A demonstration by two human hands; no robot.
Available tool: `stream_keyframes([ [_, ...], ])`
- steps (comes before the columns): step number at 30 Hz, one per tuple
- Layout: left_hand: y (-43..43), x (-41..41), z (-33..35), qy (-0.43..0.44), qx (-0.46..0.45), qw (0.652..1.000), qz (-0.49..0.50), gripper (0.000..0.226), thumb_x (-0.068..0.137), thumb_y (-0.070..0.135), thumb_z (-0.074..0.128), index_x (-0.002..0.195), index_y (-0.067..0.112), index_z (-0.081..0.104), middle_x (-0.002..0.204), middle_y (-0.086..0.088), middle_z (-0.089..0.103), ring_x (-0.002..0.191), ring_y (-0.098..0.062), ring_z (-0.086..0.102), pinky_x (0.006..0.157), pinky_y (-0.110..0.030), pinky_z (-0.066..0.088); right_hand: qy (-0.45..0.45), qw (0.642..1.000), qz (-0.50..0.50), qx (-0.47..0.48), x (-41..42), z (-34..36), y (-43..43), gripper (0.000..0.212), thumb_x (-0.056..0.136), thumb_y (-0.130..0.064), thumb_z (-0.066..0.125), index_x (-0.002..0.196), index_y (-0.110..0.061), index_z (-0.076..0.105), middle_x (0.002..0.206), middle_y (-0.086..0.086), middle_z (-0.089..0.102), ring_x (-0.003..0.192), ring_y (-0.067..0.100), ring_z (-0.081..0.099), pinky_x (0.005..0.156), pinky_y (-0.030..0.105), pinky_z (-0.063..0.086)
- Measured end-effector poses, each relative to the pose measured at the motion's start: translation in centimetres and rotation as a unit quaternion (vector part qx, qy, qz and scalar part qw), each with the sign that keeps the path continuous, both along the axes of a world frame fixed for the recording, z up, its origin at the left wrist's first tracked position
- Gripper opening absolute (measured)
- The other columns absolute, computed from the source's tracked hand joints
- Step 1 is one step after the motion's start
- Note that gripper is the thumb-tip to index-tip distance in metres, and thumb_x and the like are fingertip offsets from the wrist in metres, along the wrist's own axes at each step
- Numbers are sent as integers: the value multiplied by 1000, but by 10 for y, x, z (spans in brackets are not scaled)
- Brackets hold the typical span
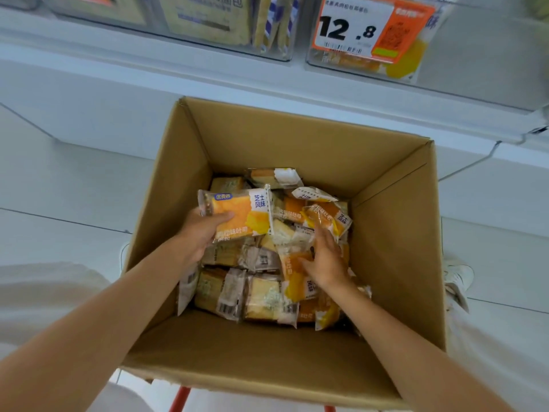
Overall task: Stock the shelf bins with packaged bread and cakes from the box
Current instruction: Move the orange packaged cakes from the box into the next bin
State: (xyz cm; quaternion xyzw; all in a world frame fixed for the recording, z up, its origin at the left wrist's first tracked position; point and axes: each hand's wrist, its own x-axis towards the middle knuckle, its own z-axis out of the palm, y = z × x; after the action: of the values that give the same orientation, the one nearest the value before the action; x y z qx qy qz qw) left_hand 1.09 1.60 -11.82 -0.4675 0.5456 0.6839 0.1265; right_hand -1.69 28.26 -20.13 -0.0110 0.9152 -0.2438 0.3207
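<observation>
An open cardboard box (395, 248) stands below me, holding several orange-and-white packets of bread and cake (261, 298). My left hand (202, 236) grips one orange cheese-flavour toast packet (237, 214), lifted slightly above the pile, thumb on its front. My right hand (325, 260) reaches into the right side of the pile and pinches the lower edge of another orange packet (328, 217). Above, clear shelf bins (285, 53) hold packaged bread; the right-hand bin (315, 62) carries a 12.8 price tag.
A white shelf ledge (267, 84) runs across above the box. White floor tiles lie to the left and right. A white shoe (459, 278) shows right of the box. Red legs (179, 398) show under the box's near edge.
</observation>
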Motion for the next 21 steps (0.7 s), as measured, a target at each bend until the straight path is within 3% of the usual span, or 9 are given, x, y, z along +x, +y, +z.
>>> stream_keyframes([
  [2,0,0,-2,5,-6,1000,3,34,87,6,70,120,12,61,113,-13,70,95,-23,69,74,-34,56,-29,997,-11,68,-4,-3,-5,95,71,-58,75,146,-24,28,146,6,41,136,30,38,107,49,40],
  [4,1,0,-2,11,-13,1000,0,35,87,6,70,121,13,61,113,-12,71,93,-22,69,72,-32,55,-97,994,-6,59,-5,2,-15,81,72,-48,79,135,-18,38,127,4,55,120,27,52,97,40,47],
  [6,2,-2,1,24,-35,999,-13,35,87,7,70,120,15,61,112,-9,70,96,-22,68,76,-31,54,-97,995,-21,-23,-6,11,-26,68,76,-28,80,129,-14,40,110,0,54,104,19,55,85,31,48],
  [9,1,-6,9,33,-79,995,-56,26,89,10,70,112,21,61,112,-5,70,102,-21,67,85,-37,54,-46,993,18,-105,-15,38,-42,55,79,-15,78,124,-15,48,106,1,53,97,18,55,74,26,45],
  [14,1,-20,52,128,-103,959,-232,11,97,26,60,106,19,61,98,1,71,91,-16,67,70,-33,56,55,971,105,-208,-58,127,-60,49,81,-13,77,127,-18,60,119,-3,59,105,7,55,91,20,42],
  [16,7,-28,79,196,-92,924,-314,29,100,37,53,104,9,60,87,1,70,80,-13,65,70,-38,58,76,958,123,-249,-73,169,-66,52,81,-11,77,129,-21,60,117,-6,63,107,4,57,97,19,42],
  [17,12,-31,95,219,-96,909,-341,29,99,35,55,103,6,59,82,0,67,76,-13,62,68,-33,55,86,952,132,-263,-78,188,-68,53,81,-12,77,131,-22,59,117,-7,63,108,4,58,98,19,43],
  [19,17,-37,118,241,-95,904,-340,30,91,27,69,110,5,60,90,-5,68,81,-18,64,74,-30,50,112,946,146,-267,-85,219,-68,60,82,-19,77,137,-25,53,126,-7,59,115,5,55,101,22,42],
  [21,20,-40,140,248,-67,920,-296,44,84,26,75,122,10,59,107,-6,73,98,-21,71,82,-34,55,108,952,159,-238,-90,250,-60,76,80,-32,78,146,-25,41,144,-6,46,130,7,46,106,24,39],
])
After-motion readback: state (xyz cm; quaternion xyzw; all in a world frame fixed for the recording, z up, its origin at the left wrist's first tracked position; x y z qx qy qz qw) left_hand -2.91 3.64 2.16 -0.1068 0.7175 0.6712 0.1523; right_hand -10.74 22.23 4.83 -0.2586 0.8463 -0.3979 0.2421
